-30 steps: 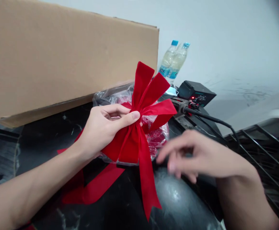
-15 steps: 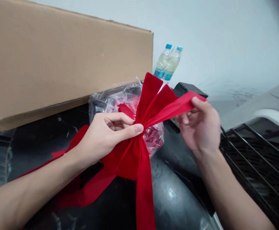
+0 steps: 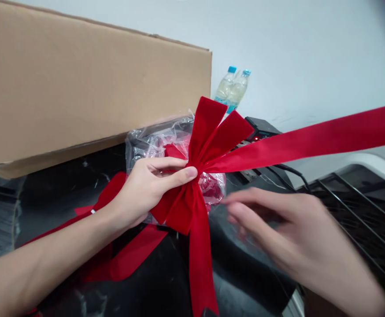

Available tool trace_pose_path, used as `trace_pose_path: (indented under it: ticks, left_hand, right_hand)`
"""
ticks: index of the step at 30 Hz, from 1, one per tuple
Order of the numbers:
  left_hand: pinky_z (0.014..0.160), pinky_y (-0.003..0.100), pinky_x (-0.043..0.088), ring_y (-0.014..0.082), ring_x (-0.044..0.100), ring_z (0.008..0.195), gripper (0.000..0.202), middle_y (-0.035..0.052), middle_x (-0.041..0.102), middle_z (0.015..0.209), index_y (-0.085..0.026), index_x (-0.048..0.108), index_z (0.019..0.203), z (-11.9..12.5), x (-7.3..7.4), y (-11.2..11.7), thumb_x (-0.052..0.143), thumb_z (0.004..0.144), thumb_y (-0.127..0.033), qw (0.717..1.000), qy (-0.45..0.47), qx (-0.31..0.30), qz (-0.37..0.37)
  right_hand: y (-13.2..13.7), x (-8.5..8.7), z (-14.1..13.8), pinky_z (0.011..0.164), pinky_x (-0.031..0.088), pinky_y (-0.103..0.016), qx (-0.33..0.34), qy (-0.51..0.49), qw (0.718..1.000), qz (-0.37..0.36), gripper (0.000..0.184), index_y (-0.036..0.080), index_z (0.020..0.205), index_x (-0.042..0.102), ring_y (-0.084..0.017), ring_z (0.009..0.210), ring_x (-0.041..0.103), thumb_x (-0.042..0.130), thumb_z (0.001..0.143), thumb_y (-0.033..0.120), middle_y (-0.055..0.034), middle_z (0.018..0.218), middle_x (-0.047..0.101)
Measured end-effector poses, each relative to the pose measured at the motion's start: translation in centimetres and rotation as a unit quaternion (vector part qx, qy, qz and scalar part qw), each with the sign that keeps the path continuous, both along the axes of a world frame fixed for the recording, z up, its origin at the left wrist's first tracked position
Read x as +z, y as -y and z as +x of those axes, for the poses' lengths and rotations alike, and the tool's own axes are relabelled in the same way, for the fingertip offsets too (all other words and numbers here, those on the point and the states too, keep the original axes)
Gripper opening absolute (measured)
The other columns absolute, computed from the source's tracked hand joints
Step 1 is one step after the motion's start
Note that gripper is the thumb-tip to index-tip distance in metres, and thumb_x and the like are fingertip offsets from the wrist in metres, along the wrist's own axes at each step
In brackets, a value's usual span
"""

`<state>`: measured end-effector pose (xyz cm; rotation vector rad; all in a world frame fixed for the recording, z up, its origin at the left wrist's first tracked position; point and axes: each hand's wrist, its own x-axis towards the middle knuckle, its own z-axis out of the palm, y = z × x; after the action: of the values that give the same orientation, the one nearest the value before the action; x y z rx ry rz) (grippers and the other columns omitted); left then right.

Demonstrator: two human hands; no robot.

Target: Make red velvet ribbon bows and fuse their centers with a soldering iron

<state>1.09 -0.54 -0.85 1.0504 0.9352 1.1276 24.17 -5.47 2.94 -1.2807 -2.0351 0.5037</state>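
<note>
My left hand [image 3: 159,180] pinches a red velvet bow [image 3: 209,125] at its gathered middle, between thumb and forefinger. The loops fan out above and below the pinch. One ribbon tail [image 3: 305,138] stretches away to the upper right edge, and another [image 3: 201,259] hangs straight down. My right hand [image 3: 275,224], smeared by motion, is beneath the right tail, apart from the bow. Its fingers reach leftward with nothing seen in them. Behind the bow lies a clear plastic bag [image 3: 156,141] with red material inside. More red ribbon [image 3: 123,259] lies under my left forearm.
A large cardboard box [image 3: 96,83] stands behind on the left. Two bottles with blue caps [image 3: 237,90] are by the wall. A black device [image 3: 263,127] with a red light and cables sits at the right, near a wire rack [image 3: 360,211]. The black tabletop [image 3: 63,189] looks marbled.
My right hand has let go of the ribbon tail and dropped down. That tail now reaches out to the right edge. My left hand keeps its pinch on the bow.
</note>
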Motion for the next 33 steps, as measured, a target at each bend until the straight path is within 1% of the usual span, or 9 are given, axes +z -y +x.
trace_pose_path:
  ticks: [3,7,10,13,18,22,25,29,33]
  left_hand:
    - [0.078,0.026,0.063,0.0218,0.079,0.084,0.024,0.0051,0.083,0.092,-0.02,0.082,0.092,0.1,-0.1,0.2,0.091,0.072,-0.031,1.0,0.007,-0.009,0.01]
    - [0.074,0.021,0.061,0.0181,0.078,0.079,0.024,0.0041,0.082,0.085,-0.017,0.078,0.093,0.0,-0.3,0.1,0.09,0.074,-0.025,0.999,-0.001,-0.041,0.019]
    - [0.068,0.018,0.057,0.0142,0.076,0.071,0.038,-0.0016,0.077,0.073,-0.021,0.069,0.106,-0.1,-0.6,-0.2,0.089,0.075,-0.02,0.998,-0.012,-0.038,0.05]
    - [0.063,0.017,0.055,0.0134,0.074,0.068,0.042,-0.004,0.073,0.07,-0.024,0.06,0.112,-0.1,-0.6,-0.3,0.086,0.08,-0.021,0.993,-0.027,-0.059,0.097]
    - [0.069,0.017,0.057,0.0103,0.072,0.076,0.021,-0.0027,0.07,0.088,-0.022,0.063,0.099,0.0,-0.2,0.2,0.079,0.086,-0.019,0.976,-0.065,-0.04,0.205]
    - [0.079,0.015,0.058,0.01,0.073,0.086,0.006,-0.0023,0.076,0.092,-0.022,0.075,0.094,0.0,0.0,0.7,0.074,0.09,-0.017,0.955,-0.136,-0.04,0.259]
    - [0.08,0.012,0.058,0.0095,0.075,0.087,0.011,-0.0031,0.08,0.094,-0.024,0.081,0.097,-0.1,0.1,0.9,0.073,0.091,-0.018,0.953,-0.165,-0.035,0.25]
    - [0.08,0.009,0.058,0.0095,0.077,0.088,0.012,-0.0043,0.082,0.097,-0.026,0.083,0.099,0.1,0.4,0.8,0.076,0.09,-0.021,0.968,-0.151,-0.041,0.198]
    - [0.082,0.013,0.06,0.0133,0.079,0.092,0.012,-0.002,0.083,0.098,-0.025,0.083,0.099,0.1,0.5,0.6,0.079,0.087,-0.024,0.982,-0.12,-0.062,0.128]
  right_hand:
    - [-1.6,-2.5,-3.0,0.043,0.052,-0.022,0.001,-0.167,0.981,-0.097,0.02,0.02,0.094,0.072,-0.013,0.047,0.063,0.073,0.094,0.039,0.0017,0.064,0.069]
    - [-3.2,-4.9,-4.3,0.046,0.054,-0.027,0.029,-0.309,0.937,-0.161,0.03,0.02,0.078,0.065,-0.015,0.048,0.062,0.078,0.089,0.045,0.0014,0.059,0.064]
    - [-3.4,-5.4,-4.2,0.046,0.05,-0.027,0.036,-0.339,0.926,-0.164,0.03,0.021,0.075,0.065,-0.014,0.048,0.059,0.079,0.088,0.044,0.0017,0.059,0.063]
    - [-3.3,-5.5,-4.1,0.046,0.045,-0.026,0.032,-0.333,0.93,-0.15,0.032,0.021,0.072,0.063,-0.014,0.048,0.055,0.078,0.089,0.043,0.0029,0.057,0.06]
    - [-3.3,-6.1,-3.8,0.066,0.051,-0.027,-0.017,-0.357,0.928,-0.106,0.018,0.022,0.084,0.07,-0.015,0.07,0.062,0.08,0.088,0.036,0.0015,0.079,0.067]
    - [-3.2,-6.4,-3.8,0.068,0.051,-0.026,0.008,-0.397,0.911,-0.114,0.016,0.023,0.082,0.071,-0.014,0.072,0.061,0.078,0.091,0.034,0.0039,0.074,0.062]
    - [-3.1,-6.4,-4.0,0.066,0.05,-0.024,0.018,-0.418,0.899,-0.126,0.015,0.023,0.083,0.072,-0.012,0.07,0.061,0.077,0.091,0.034,0.0047,0.072,0.061]
    - [-3.2,-6.6,-4.0,0.069,0.052,-0.026,0.014,-0.428,0.89,-0.153,0.015,0.022,0.085,0.072,-0.013,0.074,0.063,0.077,0.091,0.035,0.0031,0.079,0.066]
    - [-3.4,-6.7,-3.7,0.075,0.053,-0.03,0.005,-0.43,0.885,-0.18,0.018,0.022,0.091,0.073,-0.016,0.08,0.064,0.078,0.09,0.039,0.0,0.087,0.07]
